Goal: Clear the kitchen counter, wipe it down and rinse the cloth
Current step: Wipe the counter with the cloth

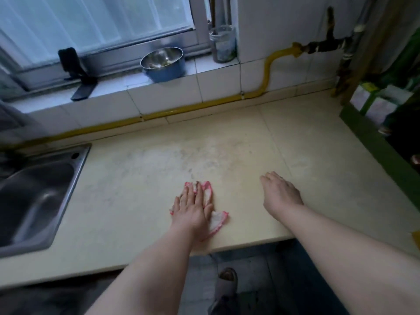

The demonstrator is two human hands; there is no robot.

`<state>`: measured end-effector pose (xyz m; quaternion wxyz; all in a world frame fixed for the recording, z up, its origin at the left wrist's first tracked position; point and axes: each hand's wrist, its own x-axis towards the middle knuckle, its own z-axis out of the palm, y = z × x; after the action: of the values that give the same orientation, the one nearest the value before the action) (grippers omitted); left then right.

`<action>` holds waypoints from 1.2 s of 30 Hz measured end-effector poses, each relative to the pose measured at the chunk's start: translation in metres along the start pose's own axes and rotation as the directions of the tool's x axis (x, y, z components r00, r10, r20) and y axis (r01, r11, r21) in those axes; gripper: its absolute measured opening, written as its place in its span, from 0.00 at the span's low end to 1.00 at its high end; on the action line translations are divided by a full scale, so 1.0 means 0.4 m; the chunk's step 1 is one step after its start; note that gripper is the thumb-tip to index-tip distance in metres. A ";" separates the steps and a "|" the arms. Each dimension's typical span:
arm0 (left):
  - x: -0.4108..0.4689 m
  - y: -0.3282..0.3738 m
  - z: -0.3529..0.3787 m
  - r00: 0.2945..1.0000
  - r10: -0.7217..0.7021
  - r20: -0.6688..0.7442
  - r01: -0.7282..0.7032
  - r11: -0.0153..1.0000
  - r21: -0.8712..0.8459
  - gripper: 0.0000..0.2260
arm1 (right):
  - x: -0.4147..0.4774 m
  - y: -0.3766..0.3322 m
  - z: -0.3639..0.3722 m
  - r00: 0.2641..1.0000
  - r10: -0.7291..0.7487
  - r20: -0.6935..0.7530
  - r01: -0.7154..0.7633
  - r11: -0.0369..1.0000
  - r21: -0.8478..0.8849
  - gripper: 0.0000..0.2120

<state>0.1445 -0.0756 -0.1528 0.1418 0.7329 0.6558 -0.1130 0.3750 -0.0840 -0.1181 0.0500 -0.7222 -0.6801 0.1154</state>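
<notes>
1. Now, head view: the left hand (193,206) lies flat, fingers spread, pressing the white pink-edged cloth (217,220) onto the cream stone counter (284,142) near its front edge.
2. Right of it, well apart, the right hand (280,192) rests palm down on bare counter, fingers loosely together, gripping nothing.
3. Far left of the cloth hand sits the stainless steel sink (36,196).
4. Beyond both hands, a round steel bowl with blue outside (162,63) stands on the tiled windowsill (204,64).

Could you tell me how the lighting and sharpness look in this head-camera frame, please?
Head view: dim, lit mainly by the window; wide-angle bending along the counter edge; sink and frame edges blurred; cloth under the left hand fairly sharp.
</notes>
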 end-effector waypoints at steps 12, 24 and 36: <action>0.005 -0.056 -0.162 0.950 -0.314 -0.010 0.105 0.346 -0.932 0.07 | -0.008 -0.011 -0.024 0.998 -0.066 0.001 0.066 0.996 -0.052 0.19; 0.022 0.011 -0.020 0.997 0.052 0.048 -0.046 0.993 -0.110 0.29 | -0.024 0.052 -0.021 0.997 0.034 0.068 -0.028 0.996 -0.090 0.19; 0.286 0.183 -0.104 0.982 0.185 -0.025 -0.185 0.983 0.020 0.30 | 0.084 0.141 -0.047 0.964 0.253 0.075 -0.252 0.967 -0.029 0.28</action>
<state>0.2296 0.0380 -0.1499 0.1365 0.7934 0.5855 -0.0953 0.4359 -0.0531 -0.1164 0.0012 -0.7984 -0.5850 0.1424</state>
